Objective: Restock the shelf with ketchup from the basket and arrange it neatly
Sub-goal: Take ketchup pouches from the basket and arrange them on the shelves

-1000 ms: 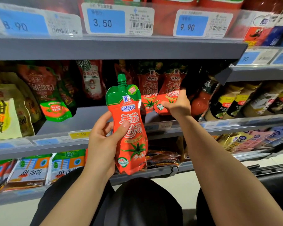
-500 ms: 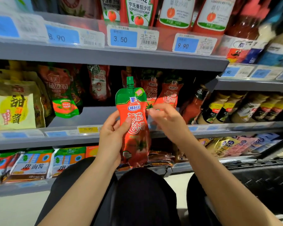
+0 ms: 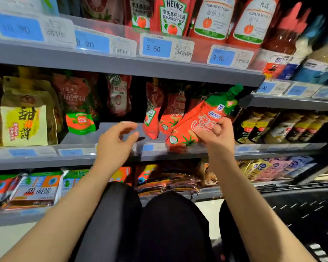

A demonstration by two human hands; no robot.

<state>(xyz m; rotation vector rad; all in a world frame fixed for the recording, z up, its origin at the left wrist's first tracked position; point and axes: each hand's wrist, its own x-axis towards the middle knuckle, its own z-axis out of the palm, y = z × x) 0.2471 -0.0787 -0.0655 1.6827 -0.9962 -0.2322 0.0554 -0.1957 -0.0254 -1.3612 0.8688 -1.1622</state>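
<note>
My right hand [image 3: 215, 133] pinches ketchup pouch [image 3: 199, 121] round its middle, pouch tilted, green cap up-right, bottom end at front edge of middle shelf [image 3: 80, 137], just beside other red pouches [image 3: 173, 112]. My left hand [image 3: 116, 142] holds nothing, fingers loosely curled, over shelf edge. Black basket [image 3: 301, 208] lower right.

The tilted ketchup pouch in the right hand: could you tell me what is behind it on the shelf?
Behind the ketchup pouch, gripped by the right hand, stand matching red pouches in shadow. The pouch covers the one directly behind it, so how many stand there cannot be told.
</note>
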